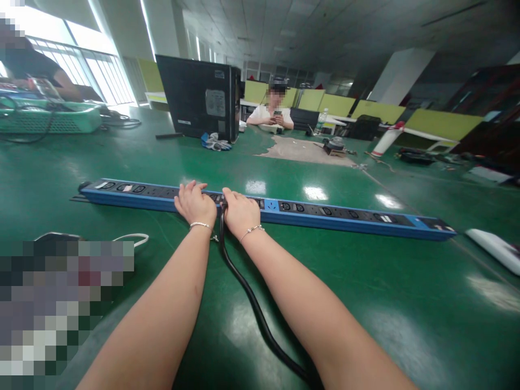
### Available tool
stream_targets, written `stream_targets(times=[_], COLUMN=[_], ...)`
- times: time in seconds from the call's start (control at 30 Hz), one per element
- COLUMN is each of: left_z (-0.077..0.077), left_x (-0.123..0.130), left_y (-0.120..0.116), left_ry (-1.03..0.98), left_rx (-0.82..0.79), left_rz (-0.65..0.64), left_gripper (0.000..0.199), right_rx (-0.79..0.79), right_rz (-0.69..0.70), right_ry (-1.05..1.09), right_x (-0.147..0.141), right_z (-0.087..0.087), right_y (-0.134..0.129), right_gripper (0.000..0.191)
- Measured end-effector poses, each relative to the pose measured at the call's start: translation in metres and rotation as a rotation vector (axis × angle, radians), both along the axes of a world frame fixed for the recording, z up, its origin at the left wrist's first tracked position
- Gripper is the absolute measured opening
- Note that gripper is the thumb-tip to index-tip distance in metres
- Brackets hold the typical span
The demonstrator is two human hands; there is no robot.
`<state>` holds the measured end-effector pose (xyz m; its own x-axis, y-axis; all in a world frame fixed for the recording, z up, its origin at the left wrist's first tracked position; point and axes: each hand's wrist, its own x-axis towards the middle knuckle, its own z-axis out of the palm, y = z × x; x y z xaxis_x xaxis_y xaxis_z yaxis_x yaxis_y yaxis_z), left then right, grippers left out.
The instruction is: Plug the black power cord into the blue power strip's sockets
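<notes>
A long blue power strip [349, 226] with black sockets lies crosswise on the green tabletop. My left hand [196, 205] rests on it left of the middle, fingers stretched out over its top. Just to the right, my right hand [242, 212] is closed at the end of a thick black power cable [252, 303], against the strip's sockets. That cable's plug is mostly hidden by my fingers, so how deep it sits cannot be seen. From there the cable runs down between my forearms toward the front edge of the view.
A black computer case [195, 97] stands behind the strip, with gloves [215, 142] at its foot. A green basket [49, 118] holds cables at the left. A white object [495, 249] lies at the right. One person [270, 116] sits across the table; another is at far left.
</notes>
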<state>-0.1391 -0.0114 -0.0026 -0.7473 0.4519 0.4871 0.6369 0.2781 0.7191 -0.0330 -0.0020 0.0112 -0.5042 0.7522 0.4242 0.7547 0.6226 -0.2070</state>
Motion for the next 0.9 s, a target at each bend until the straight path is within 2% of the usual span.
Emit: stream_targets(times=[0.1,0.2,0.33,0.4,0.5,0.7,0.8,0.9], left_z=[-0.003,-0.005,-0.006,-0.006,-0.007,-0.005,-0.005,-0.007], left_x=[0.0,-0.001,0.0,0.0,0.002,0.009,0.009,0.007], left_y=[0.001,0.002,0.004,0.005,0.005,0.007,0.009,0.01], left_ry=[0.049,0.054,0.065,0.087,0.122,0.259,0.291,0.299], left_rx=[-0.077,-0.087,-0.082,-0.084,-0.09,-0.104,-0.099,-0.093], left_rz=[-0.034,-0.025,-0.009,-0.008,-0.034,-0.168,-0.2,-0.211], left_gripper=[0.032,0.033,0.033,0.032,0.032,0.032,0.031,0.03], right_rx=[0.006,0.006,0.003,-0.004,-0.044,-0.051,-0.073,-0.073], right_rz=[-0.011,-0.005,-0.035,-0.079,-0.157,-0.184,-0.199,-0.208], right_ry=[0.08,0.165,0.43,0.564,0.646,0.569,0.472,0.416], right_x=[-0.002,-0.005,-0.006,0.002,0.029,0.093,0.106,0.106], right_z=[-0.006,-0.01,-0.005,-0.001,0.003,0.001,0.0,0.0], right_y=[0.002,0.005,0.012,0.018,0.029,0.045,0.042,0.038], right_gripper=[0.038,0.038,0.038,0.039,0.037,0.035,0.034,0.033])
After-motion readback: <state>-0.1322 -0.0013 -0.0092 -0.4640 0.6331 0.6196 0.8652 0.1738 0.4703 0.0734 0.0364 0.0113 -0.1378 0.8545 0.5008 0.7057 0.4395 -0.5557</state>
